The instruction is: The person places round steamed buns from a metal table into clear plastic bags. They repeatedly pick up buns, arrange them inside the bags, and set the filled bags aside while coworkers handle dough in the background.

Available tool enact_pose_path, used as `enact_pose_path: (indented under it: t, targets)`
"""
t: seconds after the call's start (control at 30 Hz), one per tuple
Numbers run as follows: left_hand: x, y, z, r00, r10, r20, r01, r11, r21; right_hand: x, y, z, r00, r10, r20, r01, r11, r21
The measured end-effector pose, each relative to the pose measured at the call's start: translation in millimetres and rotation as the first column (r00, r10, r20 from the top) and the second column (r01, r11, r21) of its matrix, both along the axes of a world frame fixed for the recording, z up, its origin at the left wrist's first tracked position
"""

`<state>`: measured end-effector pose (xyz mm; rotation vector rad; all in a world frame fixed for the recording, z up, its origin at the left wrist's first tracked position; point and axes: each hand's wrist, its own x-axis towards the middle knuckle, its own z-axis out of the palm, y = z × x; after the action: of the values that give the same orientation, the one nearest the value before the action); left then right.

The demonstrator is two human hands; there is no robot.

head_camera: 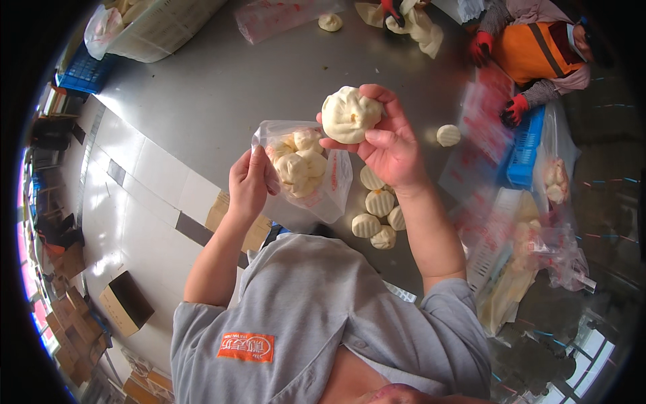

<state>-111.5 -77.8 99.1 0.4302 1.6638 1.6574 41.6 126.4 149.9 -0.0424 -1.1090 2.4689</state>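
Observation:
In my right hand point(396, 136) is a pleated steamed bun point(351, 115), its gathered top facing me and the fingers spread around its rim. My left hand point(251, 177) pinches the edge of a clear plastic bag point(337, 194) that bears red print. Several pleated buns point(298, 166) sit together inside that bag. The held bun is just above and to the right of them, outside the bag. Below my right wrist, several loose buns point(379, 203) lie on the metal table point(212, 101), most with their ridged undersides up.
One bun point(448, 135) lies right of my hand, another point(330, 22) at the far side. A white crate point(161, 30) stands far left. On the right are a blue basket point(525, 151), plastic bags point(484, 111) and a co-worker in an orange apron point(530, 50) with red gloves.

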Motion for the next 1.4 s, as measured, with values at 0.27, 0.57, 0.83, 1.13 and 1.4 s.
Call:
enact_pose_path:
  t: [0.27, 0.57, 0.83, 1.13, 1.4]
  targets:
    - [4.4, 0.9, -1.4, 1.0, 0.013, -0.023, -0.013, 1.0, 0.014, 3.5, -40.2, 4.3, 0.988, -0.156, 0.015, 0.091, 0.648, 0.756]
    - [-11.9, -19.7, -17.4, 0.934, -0.099, -0.343, 0.109, 0.994, 0.012, 21.5, -50.4, -7.1, 0.772, -0.635, 0.01, -0.001, 0.015, 1.0]
    - [50.4, 22.5, 53.5, 0.918, -0.249, -0.307, 0.308, 0.938, 0.161, 47.1, -90.2, -45.9, 0.635, -0.758, 0.147, -0.009, 0.183, 0.983]
    - [139.2, 57.3, 158.8, 0.684, -0.567, -0.459, 0.718, 0.634, 0.287, 177.5, -84.7, 40.2, 0.603, -0.776, -0.185, 0.451, 0.141, 0.882]
    - [184.9, 79.5, 156.7, 0.219, -0.74, -0.636, 0.969, 0.24, 0.055, 407.3, -118.3, 101.4, -0.256, -0.946, -0.201, 0.722, -0.325, 0.611]
